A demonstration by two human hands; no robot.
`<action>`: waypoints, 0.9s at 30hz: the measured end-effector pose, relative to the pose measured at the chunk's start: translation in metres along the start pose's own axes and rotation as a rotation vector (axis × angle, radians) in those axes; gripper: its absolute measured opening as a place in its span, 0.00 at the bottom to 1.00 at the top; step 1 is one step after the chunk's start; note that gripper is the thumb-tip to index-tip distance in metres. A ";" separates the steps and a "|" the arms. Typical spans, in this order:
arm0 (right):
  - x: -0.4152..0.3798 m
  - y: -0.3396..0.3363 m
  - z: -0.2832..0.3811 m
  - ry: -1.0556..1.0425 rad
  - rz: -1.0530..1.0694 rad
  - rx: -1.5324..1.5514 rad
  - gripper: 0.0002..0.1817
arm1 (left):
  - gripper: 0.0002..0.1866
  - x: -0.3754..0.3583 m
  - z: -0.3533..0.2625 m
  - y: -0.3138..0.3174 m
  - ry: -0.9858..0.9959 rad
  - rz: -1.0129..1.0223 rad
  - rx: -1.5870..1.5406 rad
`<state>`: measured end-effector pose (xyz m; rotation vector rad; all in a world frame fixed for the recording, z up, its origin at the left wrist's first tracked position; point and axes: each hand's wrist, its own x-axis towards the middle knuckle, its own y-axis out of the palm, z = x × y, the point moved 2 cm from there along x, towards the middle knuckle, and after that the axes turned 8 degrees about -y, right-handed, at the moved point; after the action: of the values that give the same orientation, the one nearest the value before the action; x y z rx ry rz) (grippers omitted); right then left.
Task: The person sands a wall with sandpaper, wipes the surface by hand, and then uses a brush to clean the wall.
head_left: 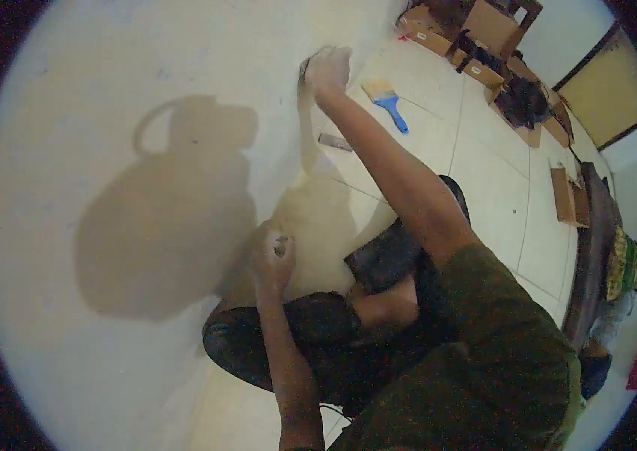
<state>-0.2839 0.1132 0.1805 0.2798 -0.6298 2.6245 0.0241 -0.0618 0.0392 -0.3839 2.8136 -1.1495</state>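
My right hand (327, 75) reaches far out to the foot of the pale wall (108, 68), its fingers closed and bent against the surface. A thin dark edge shows at its fingertips, too little to name. My left hand (273, 255) is closed in front of my knee, near the wall, with a small dark bit showing in the fist that I cannot make out. On the tiles beside my right forearm lies a paintbrush (384, 104) with a blue handle and pale bristles. Nearer to me is a small flat grey piece (335, 141).
My crossed legs in dark trousers (296, 327) rest on the tiled floor (484, 165). Open cardboard boxes (476, 71) with dark contents stand at the far end. Another small box (570, 197) sits by a long brown ledge (587, 255) on the right. My shadow falls on the wall.
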 end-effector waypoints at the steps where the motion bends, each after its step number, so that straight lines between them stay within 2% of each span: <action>1: -0.021 -0.015 0.022 0.080 -0.068 0.133 0.20 | 0.24 0.004 -0.004 -0.004 -0.047 0.072 -0.009; 2: -0.016 -0.016 0.027 0.083 -0.039 0.091 0.20 | 0.22 0.007 -0.007 -0.003 -0.098 0.147 -0.019; 4: -0.008 -0.020 0.022 0.106 0.008 0.005 0.21 | 0.19 0.008 0.008 0.007 0.010 0.063 0.054; 5: -0.005 -0.017 0.021 0.132 -0.038 0.001 0.20 | 0.18 0.005 0.017 0.012 0.062 0.021 0.088; 7: 0.000 -0.012 0.018 0.164 -0.134 -0.011 0.20 | 0.18 0.000 0.002 0.009 -0.057 0.046 -0.003; 10: -0.015 -0.012 0.018 0.066 -0.055 0.003 0.21 | 0.17 0.002 -0.024 -0.011 -0.132 0.139 -0.037; 11: -0.014 -0.012 0.021 0.105 -0.068 0.050 0.22 | 0.17 0.001 -0.026 -0.013 -0.144 0.178 -0.028; 14: -0.015 -0.013 0.016 0.169 -0.080 0.098 0.23 | 0.14 -0.004 -0.008 -0.005 -0.106 0.091 0.056; 15: -0.006 -0.004 -0.002 0.130 -0.062 0.043 0.23 | 0.13 -0.009 -0.014 -0.009 -0.109 0.104 -0.001; 17: -0.006 -0.007 0.006 0.096 -0.039 0.010 0.24 | 0.13 -0.006 -0.032 -0.020 -0.090 0.106 -0.127; 20: -0.034 -0.016 0.034 0.140 -0.031 0.052 0.25 | 0.17 0.003 -0.006 -0.007 -0.004 0.099 -0.062; 23: -0.020 -0.016 0.017 0.205 -0.058 0.064 0.26 | 0.16 -0.011 -0.017 -0.012 -0.142 0.141 -0.084; 24: -0.017 -0.015 0.005 0.221 -0.038 0.077 0.26 | 0.15 -0.016 -0.010 -0.010 -0.092 0.118 -0.047; 25: -0.016 -0.014 0.002 0.181 -0.017 0.092 0.26 | 0.15 -0.012 -0.006 -0.006 -0.033 0.080 -0.015; 27: -0.007 -0.004 0.004 0.028 0.030 -0.187 0.23 | 0.15 -0.004 -0.005 -0.007 0.029 0.026 0.001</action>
<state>-0.2753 0.1116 0.1832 0.1778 -0.8697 2.5698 0.0288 -0.0616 0.0477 -0.3317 2.8338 -1.1605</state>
